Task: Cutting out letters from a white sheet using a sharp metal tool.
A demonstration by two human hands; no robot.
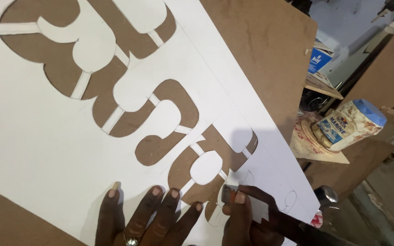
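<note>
Two hands on white stencil sheet point(37, 150), left hand point(147, 214) spread flat, right hand point(247, 218) pinching small blade point(229, 193)

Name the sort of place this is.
Probably a sign-making or carpentry workshop: a white stencil sheet with cut-out letters lies on a brown fibreboard panel, beside a blue-lidded glue tub on cluttered boards.

A white stencil sheet point(37, 136) with cut-out letter shapes shows the brown board point(261, 41) beneath; a cream plastic jar point(351, 124) carries a pale blue lid point(371, 111) and a blue-and-white label point(333, 129).
</note>
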